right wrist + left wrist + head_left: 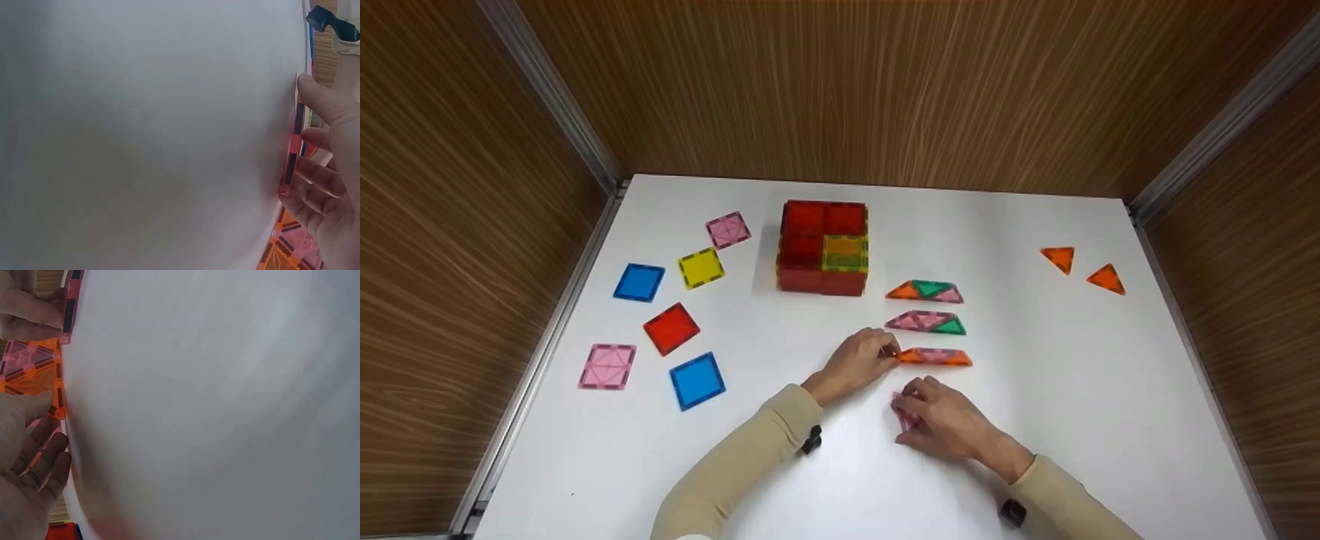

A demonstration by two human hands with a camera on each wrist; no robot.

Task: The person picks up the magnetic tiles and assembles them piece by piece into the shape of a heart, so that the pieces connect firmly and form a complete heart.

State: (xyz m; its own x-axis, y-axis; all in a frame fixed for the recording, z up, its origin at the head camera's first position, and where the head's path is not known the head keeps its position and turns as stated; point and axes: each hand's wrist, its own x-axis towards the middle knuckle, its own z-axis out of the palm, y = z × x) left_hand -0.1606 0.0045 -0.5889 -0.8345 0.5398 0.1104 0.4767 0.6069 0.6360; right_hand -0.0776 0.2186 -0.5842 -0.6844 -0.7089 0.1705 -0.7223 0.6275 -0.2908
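My left hand [861,358] pinches the left end of a low row of orange and pink triangular magnetic tiles [937,357]. In the left wrist view its thumb lies on an orange triangle tile [39,381]. Just nearer to me, my right hand [949,418] holds a pink triangle tile [907,422] between thumb and fingers; the right wrist view shows this pink tile's edge [293,149] standing above the white table. Beyond the left hand lie two similar rows, a pink and green one [926,322] and an orange, green and pink one [926,291].
A red and yellow tile box [823,247] stands at the back middle. Loose square tiles lie at left, among them a red one [672,328], a yellow one [701,268] and a blue one [697,380]. Two orange triangles [1106,279] lie far right. Wood-grain walls [847,90] enclose the table.
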